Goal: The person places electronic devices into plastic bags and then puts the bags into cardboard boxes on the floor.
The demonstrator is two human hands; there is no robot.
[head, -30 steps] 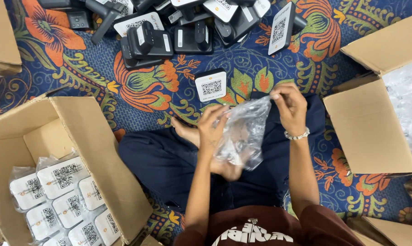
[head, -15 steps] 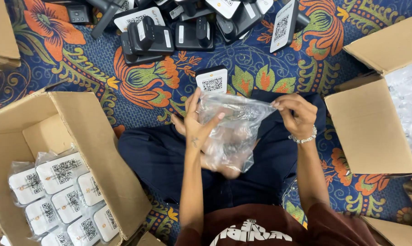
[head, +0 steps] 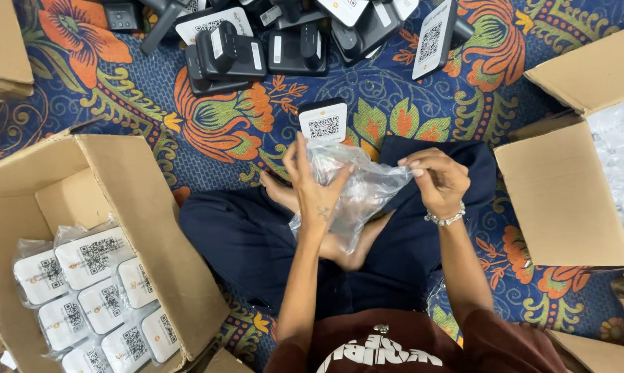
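Observation:
I sit cross-legged on a patterned carpet and hold a clear plastic bag point(head: 363, 193) over my lap. My left hand point(head: 315, 185) has its fingers spread against the bag's left side, partly inside its mouth. My right hand point(head: 437, 181), with a beaded bracelet at the wrist, pinches the bag's right edge. Just beyond my hands a small black device with a white coded face point(head: 323, 123) lies on the carpet. The bag looks empty.
An open cardboard box point(head: 142, 207) at my left holds several bagged devices point(head: 91, 259). A heap of black devices point(head: 270, 41) lies at the far side. Another open box point(head: 567, 193) with clear bags stands at my right.
The bag has been turned and pulled wider between my hands. My left hand went from gripping its side to spreading open-fingered at its mouth, and my right hand moved outward along the edge.

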